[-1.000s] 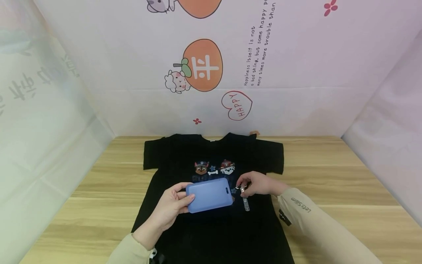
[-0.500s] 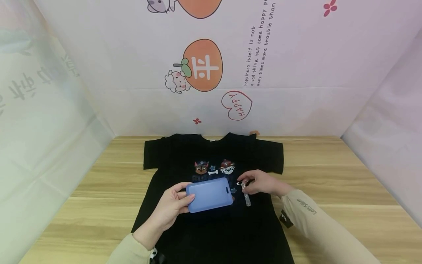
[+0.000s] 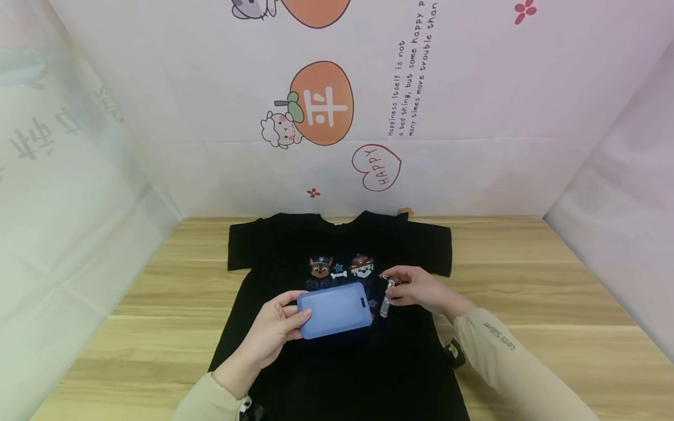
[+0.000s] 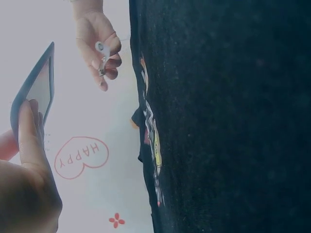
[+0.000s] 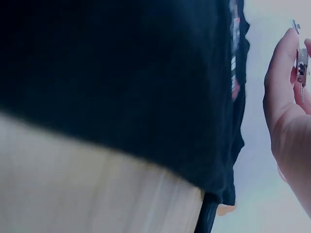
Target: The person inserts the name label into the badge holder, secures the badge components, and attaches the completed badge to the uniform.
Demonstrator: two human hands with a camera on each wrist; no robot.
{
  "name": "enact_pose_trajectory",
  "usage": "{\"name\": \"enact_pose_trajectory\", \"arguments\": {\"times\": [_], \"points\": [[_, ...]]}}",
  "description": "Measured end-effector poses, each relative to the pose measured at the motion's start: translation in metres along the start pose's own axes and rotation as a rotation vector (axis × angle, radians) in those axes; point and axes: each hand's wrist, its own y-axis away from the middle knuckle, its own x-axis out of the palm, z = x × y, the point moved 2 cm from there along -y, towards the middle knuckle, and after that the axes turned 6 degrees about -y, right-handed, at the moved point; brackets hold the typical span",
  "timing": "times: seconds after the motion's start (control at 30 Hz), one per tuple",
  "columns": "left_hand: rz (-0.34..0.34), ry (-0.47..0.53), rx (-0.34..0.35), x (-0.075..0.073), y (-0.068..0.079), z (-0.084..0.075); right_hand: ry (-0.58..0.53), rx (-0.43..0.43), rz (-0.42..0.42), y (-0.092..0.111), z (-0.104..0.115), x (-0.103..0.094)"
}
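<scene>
My left hand grips a light blue badge holder by its left end, with the thumb across its face. A small slot shows at the holder's right end. Just right of it, my right hand pinches a badge clip with a clear snap strap that hangs below the fingers. Clip and holder are apart. In the left wrist view the holder is seen nearly edge-on. The metal clip shows between the fingers in the right wrist view.
A black T-shirt with cartoon dog prints lies spread beneath both hands on a wood-grain table. Printed white cloth hangs behind and along both sides.
My right hand has risen slightly and shifted right with the clip. The clear strap now tilts the other way, its lower end swung left. My left hand and the badge holder stay still.
</scene>
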Motion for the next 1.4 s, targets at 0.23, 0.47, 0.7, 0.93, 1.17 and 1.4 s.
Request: {"name": "enact_pose_trajectory", "arguments": {"times": [0.23,0.47,0.7,0.93,1.17,1.4], "points": [[0.001,0.012,-0.004,0.0,0.0,0.001,-0.061,-0.036,-0.058,0.006,0.008,0.011],[0.004,0.029,-0.006,0.001,-0.001,0.0,-0.101,-0.06,-0.105,0.011,0.012,0.02],[0.005,0.04,0.0,0.002,-0.001,-0.001,-0.151,-0.07,-0.138,0.013,0.012,0.026],[0.014,0.039,0.012,0.004,-0.004,-0.001,-0.238,-0.082,-0.154,0.014,0.011,0.031],[0.01,0.051,0.015,0.006,-0.005,-0.001,-0.355,-0.108,-0.15,0.013,0.013,0.038],[0.011,0.065,0.021,0.006,-0.006,0.001,-0.457,-0.11,-0.138,0.013,0.012,0.042]]}}
